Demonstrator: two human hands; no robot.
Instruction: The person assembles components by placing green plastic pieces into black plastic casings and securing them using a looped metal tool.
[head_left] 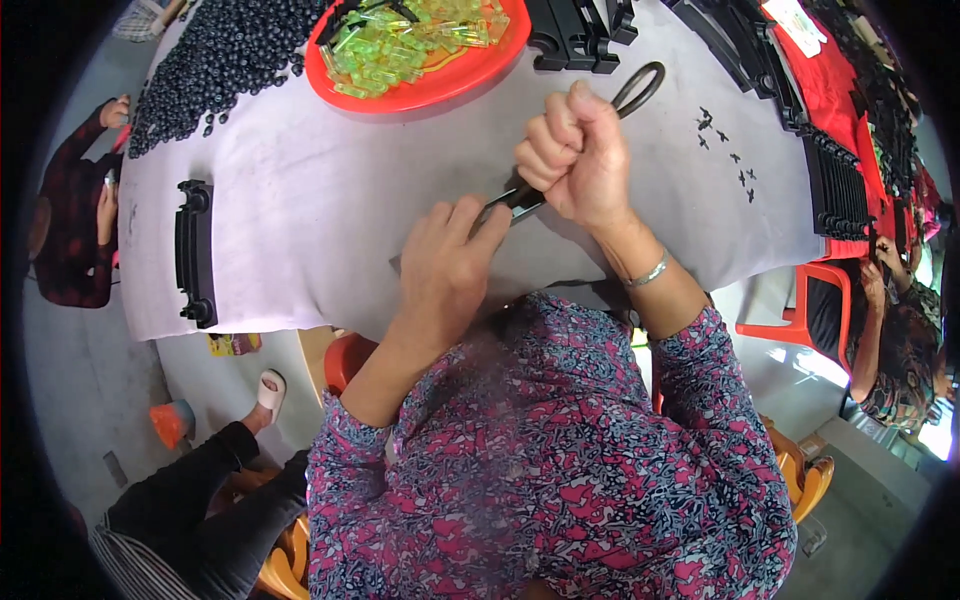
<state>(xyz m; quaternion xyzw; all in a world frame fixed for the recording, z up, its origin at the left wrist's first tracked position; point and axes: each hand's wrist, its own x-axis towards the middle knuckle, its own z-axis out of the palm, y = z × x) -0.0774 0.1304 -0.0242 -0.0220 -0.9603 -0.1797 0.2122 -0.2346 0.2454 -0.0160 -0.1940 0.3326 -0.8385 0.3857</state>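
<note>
My right hand [580,150] is closed in a fist around a black-handled tool [640,90] with a narrow loop at its far end. Its lower part slants down toward my left hand, and a shiny metal part shows there; the exact kind of tool is hidden by my fingers. My left hand [450,260] lies low over the table, fingers bent and pressed together near the tool's lower end. What it grips is mostly covered; a small dark tip pokes out beside the palm.
A red tray [430,100] of yellow-green clear pieces stands ahead, beside a heap of small black parts [220,60]. A black bracket [195,255] lies at left, tiny black bits [740,160] at right. Stacked black parts [840,190] line the right edge. Other people sit around.
</note>
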